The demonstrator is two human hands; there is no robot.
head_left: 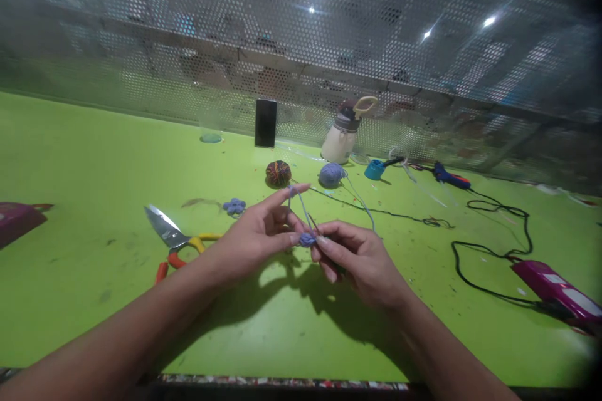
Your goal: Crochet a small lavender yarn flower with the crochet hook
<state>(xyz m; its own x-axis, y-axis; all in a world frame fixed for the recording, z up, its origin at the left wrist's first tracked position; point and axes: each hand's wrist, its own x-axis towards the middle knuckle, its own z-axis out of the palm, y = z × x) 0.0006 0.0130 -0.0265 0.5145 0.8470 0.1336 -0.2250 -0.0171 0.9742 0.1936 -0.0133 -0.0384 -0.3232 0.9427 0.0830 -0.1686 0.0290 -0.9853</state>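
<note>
My left hand [263,225] pinches a small purple crochet piece [307,239] between thumb and fingers. Its raised index finger carries a purple yarn strand that runs down to the piece. My right hand [357,254] is closed on a thin crochet hook [312,221], whose tip meets the work; the rest of the hook is hidden in the fingers. Behind the hands lies a purple yarn ball [332,175], with a strand trailing toward my right hand. Left of my left hand rests a finished-looking purple crochet flower [234,206].
Scissors [176,238] with yellow and orange handles lie beside my left forearm. A multicoloured yarn ball [278,173], a phone [266,123], a bottle [340,138] and a blue pot [375,169] stand farther back. A glue gun [450,175] and corded magenta box [557,288] are at right.
</note>
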